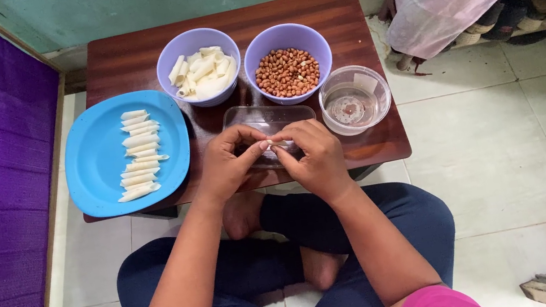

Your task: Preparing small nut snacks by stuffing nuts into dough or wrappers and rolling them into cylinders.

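Ridged pasta tube (277,145) pinched between both hands.

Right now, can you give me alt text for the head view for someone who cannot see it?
Left hand and right hand meet over a clear plastic tray, pinching a small pale piece on a low wooden table. Behind sit a bowl of penne, a bowl of peanuts; left, a blue plate with lined-up penne.

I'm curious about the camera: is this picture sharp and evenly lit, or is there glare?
Head view: soft, even daylight; sharp on the hands, left hand and right hand; mild glare on the clear round container; faint shadows under the blue plate.
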